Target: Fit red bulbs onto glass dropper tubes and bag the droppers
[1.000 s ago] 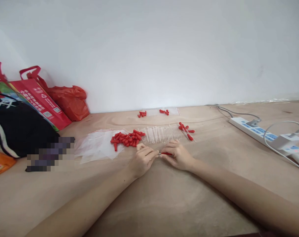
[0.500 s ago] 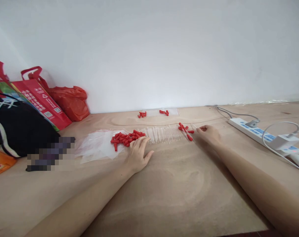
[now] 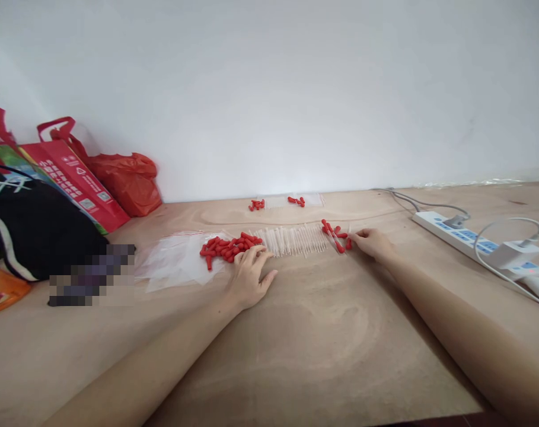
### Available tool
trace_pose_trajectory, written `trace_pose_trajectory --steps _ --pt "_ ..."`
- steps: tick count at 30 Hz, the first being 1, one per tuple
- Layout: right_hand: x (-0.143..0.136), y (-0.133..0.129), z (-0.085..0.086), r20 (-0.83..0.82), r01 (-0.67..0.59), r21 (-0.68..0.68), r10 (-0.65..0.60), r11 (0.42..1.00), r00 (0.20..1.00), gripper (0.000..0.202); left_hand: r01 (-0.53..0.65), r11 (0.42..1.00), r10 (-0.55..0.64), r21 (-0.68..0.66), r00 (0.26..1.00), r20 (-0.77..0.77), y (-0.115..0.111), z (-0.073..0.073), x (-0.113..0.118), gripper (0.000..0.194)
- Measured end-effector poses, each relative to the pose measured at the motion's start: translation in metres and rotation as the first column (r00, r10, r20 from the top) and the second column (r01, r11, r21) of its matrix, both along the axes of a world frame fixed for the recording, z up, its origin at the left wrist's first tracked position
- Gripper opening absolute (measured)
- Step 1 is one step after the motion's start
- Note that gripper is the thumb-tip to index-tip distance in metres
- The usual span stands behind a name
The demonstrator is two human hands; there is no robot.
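Note:
My left hand (image 3: 252, 279) lies with fingers apart, its fingertips at the right edge of a pile of red rubber bulbs (image 3: 227, 247). Beside that pile, clear thin tubes (image 3: 293, 240) lie side by side in a row. My right hand (image 3: 373, 244) is closed in a pinch on a dropper (image 3: 348, 244), a clear tube with a red bulb at its near end. Just left of those fingers, several red-bulbed droppers (image 3: 332, 234) lie crossed over one another. The part of the dropper between my fingertips is hidden.
Clear plastic bags (image 3: 175, 261) lie left of the bulbs. Another bag with red-bulbed pieces (image 3: 276, 202) is near the wall. A power strip (image 3: 456, 234) with a charger and cables stands right. Shopping bags (image 3: 80, 184) and a black cloth bag (image 3: 42, 231) crowd the left.
My right hand has moved slightly left, toward the crossed droppers. A red bulb now shows at its fingertips and the tube stands more upright. My left hand has barely moved.

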State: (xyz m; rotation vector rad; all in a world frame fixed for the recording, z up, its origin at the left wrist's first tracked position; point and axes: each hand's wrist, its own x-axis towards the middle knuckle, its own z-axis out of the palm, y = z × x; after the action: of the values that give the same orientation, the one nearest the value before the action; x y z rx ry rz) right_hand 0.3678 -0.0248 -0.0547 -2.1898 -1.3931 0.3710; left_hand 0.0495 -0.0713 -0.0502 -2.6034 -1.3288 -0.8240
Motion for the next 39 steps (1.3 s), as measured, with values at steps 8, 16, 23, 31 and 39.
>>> trace_pose_trajectory --steps 8,16,23,31,39 --pt "-0.009 0.006 0.007 0.0 0.016 0.167 -0.016 0.986 1.0 0.033 0.014 1.0 -0.014 -0.001 1.0 0.009 0.0 0.0 0.001 0.023" --pt "-0.036 0.013 0.017 0.177 -0.161 0.026 0.154 0.987 0.972 0.041 0.019 0.999 -0.018 -0.027 1.0 0.015 -0.002 0.003 0.001 0.02" --pt "-0.044 0.019 0.025 0.23 -0.112 -0.164 0.148 0.98 0.962 0.03 0.025 0.999 -0.024 -0.032 1.0 0.018 -0.002 0.004 0.001 0.019" --pt "-0.028 0.022 0.029 -0.16 -0.175 -0.044 0.166 0.984 0.973 0.026 0.016 0.999 -0.016 -0.032 1.0 0.014 -0.003 0.005 0.002 0.017" --pt "0.0 0.027 0.016 -0.297 -0.25 0.428 0.397 0.868 0.869 0.026 0.028 0.999 -0.028 -0.031 0.999 0.02 0.0 0.004 -0.003 0.017"
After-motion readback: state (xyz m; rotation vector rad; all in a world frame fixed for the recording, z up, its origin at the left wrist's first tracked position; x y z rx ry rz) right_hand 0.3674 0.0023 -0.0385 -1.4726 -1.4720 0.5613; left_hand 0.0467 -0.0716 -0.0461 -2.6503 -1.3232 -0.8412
